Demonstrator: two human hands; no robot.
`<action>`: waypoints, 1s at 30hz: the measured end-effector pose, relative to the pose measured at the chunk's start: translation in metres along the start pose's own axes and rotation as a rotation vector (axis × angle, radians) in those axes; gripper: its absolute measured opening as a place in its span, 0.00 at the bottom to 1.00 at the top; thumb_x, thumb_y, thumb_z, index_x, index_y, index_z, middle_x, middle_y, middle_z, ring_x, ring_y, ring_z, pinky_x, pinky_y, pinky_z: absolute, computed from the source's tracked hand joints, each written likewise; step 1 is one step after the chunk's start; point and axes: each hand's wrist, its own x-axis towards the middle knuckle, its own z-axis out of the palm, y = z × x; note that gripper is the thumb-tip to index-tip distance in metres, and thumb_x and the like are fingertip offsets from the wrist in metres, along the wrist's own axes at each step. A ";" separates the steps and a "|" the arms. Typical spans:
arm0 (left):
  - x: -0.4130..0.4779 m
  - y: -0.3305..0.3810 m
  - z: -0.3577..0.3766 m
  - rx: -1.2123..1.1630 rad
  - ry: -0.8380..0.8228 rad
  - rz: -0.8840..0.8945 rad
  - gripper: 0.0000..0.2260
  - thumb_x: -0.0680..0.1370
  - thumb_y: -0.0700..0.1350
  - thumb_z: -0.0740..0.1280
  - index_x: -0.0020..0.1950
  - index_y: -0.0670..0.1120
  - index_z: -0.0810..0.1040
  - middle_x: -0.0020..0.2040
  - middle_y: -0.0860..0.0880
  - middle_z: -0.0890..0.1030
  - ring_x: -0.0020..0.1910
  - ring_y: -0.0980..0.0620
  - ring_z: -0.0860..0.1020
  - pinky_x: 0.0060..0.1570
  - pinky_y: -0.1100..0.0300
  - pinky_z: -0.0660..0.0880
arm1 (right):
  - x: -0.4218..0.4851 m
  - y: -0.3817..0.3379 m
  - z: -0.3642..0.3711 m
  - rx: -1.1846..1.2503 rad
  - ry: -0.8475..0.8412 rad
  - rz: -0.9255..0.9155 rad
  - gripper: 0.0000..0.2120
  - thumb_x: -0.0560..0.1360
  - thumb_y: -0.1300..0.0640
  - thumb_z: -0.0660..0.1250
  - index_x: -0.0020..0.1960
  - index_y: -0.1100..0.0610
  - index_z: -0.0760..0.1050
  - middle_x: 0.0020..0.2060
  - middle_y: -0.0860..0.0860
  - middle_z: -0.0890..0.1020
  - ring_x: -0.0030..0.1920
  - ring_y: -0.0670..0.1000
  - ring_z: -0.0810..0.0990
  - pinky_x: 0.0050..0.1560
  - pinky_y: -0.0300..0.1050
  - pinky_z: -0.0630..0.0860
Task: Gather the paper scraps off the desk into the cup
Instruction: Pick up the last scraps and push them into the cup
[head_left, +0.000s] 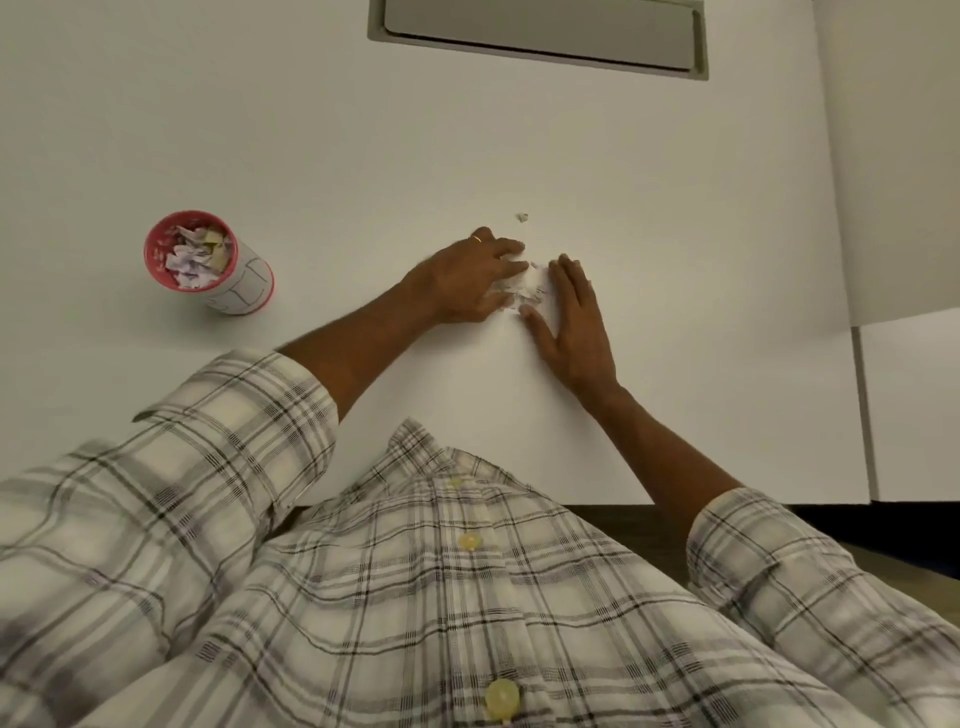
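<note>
**Scraps mostly in the cup, one small pile left**

Desk (675, 208) is nearly cleared. Cup (208, 262), left of frame, is well filled. Left hand (470, 280) and right hand (571, 322), fingers spread flat, corral the pile (527, 291) at centre, gripping nothing. One stray scrap (522, 217) lies just above.

Scraps (522, 291) lie between both hands, cup (210, 262) far left.

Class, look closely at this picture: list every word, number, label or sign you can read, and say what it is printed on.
None can be read.
The cup bears only outlined shapes on its white side, no clear letters.
The paper scraps between the hands are too small and blurred to show any print.
</note>
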 end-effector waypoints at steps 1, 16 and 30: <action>-0.002 -0.002 0.003 -0.014 0.030 -0.014 0.20 0.78 0.56 0.60 0.65 0.49 0.78 0.67 0.50 0.75 0.62 0.45 0.73 0.55 0.51 0.77 | -0.001 -0.003 0.003 0.001 -0.021 -0.010 0.36 0.81 0.41 0.63 0.80 0.59 0.58 0.81 0.54 0.60 0.82 0.53 0.54 0.82 0.52 0.54; -0.073 0.002 0.014 -0.224 0.256 -0.360 0.13 0.80 0.51 0.62 0.46 0.45 0.82 0.45 0.55 0.83 0.48 0.53 0.76 0.48 0.59 0.75 | 0.019 -0.005 0.014 -0.202 -0.009 -0.336 0.19 0.87 0.55 0.55 0.76 0.57 0.68 0.78 0.54 0.66 0.80 0.55 0.61 0.79 0.56 0.61; -0.085 0.019 0.008 -0.197 0.227 -0.447 0.23 0.73 0.42 0.60 0.68 0.52 0.75 0.58 0.55 0.77 0.57 0.53 0.74 0.50 0.58 0.78 | 0.034 -0.010 0.009 -0.121 -0.195 -0.437 0.21 0.86 0.56 0.53 0.76 0.62 0.69 0.76 0.57 0.69 0.78 0.57 0.65 0.80 0.52 0.60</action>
